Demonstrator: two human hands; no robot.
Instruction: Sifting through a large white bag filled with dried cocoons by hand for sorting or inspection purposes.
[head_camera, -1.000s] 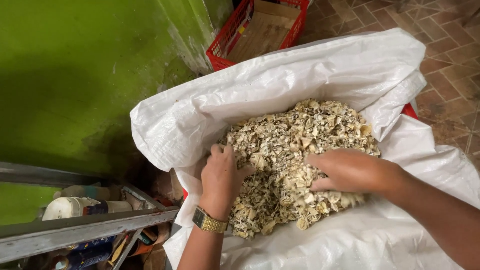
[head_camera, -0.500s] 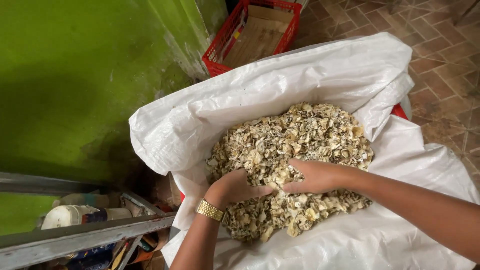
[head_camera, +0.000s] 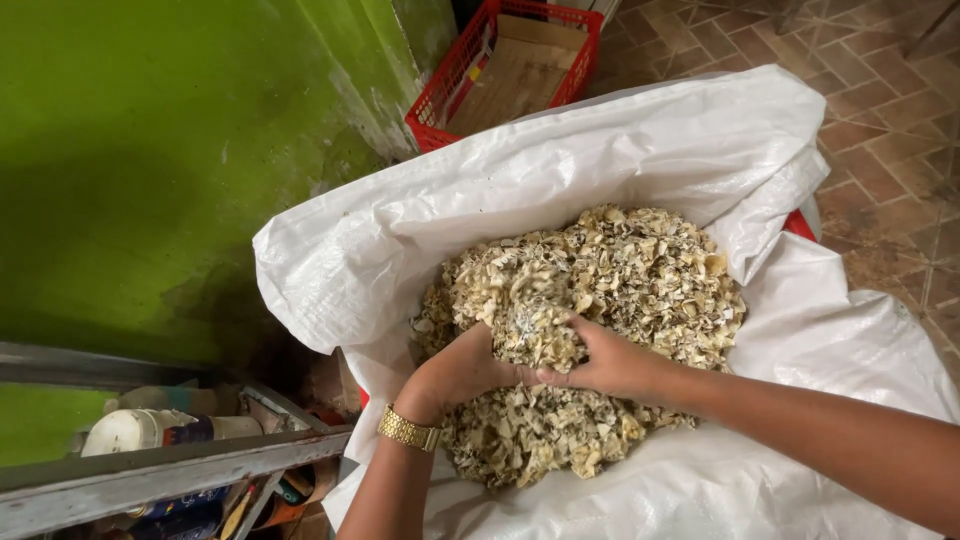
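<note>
A large white woven sack (head_camera: 600, 150) lies open, holding a heap of pale dried flakes (head_camera: 640, 270). Both hands are cupped together over the near part of the heap, lifting a mound of the flakes between them. My left hand (head_camera: 455, 375), with a gold watch (head_camera: 408, 430) on its wrist, curls under the mound from the left. My right hand (head_camera: 610, 362) presses against it from the right, fingers closed around the flakes.
A green wall (head_camera: 150, 170) stands at the left. A red plastic crate (head_camera: 455, 75) with cardboard in it sits behind the sack on a brown tiled floor (head_camera: 890, 130). At lower left a grey metal rail (head_camera: 150, 480) crosses over bottles and small items.
The hands were spread apart on the heap, then came together and scooped up a mound of flakes, which they now hold a little above the pile.
</note>
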